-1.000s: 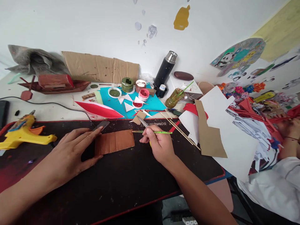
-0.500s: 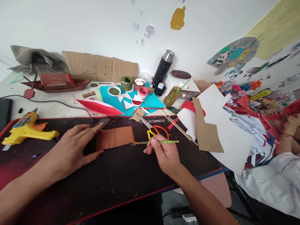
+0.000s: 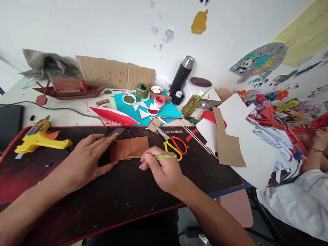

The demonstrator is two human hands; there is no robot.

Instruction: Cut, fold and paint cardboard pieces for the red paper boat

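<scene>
A rectangle of cardboard point(image 3: 130, 147), painted reddish brown, lies on the dark desk mat. My left hand point(image 3: 89, 157) holds its left end, thumb at the near corner and fingers at the far one. Under the left fingertips is a small dark grey flat piece point(image 3: 119, 131). In my right hand point(image 3: 162, 167) is a thin green paintbrush point(image 3: 164, 156), pinched between thumb and fingers. Its brown-loaded tip touches the cardboard's near edge. Scissors point(image 3: 173, 143) with red and yellow handles lie just beyond the right hand.
A yellow glue gun point(image 3: 42, 138) lies at left, its cable running behind. Paint jars point(image 3: 142, 91) stand on blue paper point(image 3: 119, 102) near a brown model boat point(image 3: 69, 90). A black thermos point(image 3: 181, 75) leans at the wall. Cardboard point(image 3: 232, 150) and white paper lie right, beside another person's arm.
My right hand has moved left, sliding the brush tip from the cardboard's right corner along its near edge toward the middle. The left hand keeps its place on the cardboard. The view has shifted slightly.
</scene>
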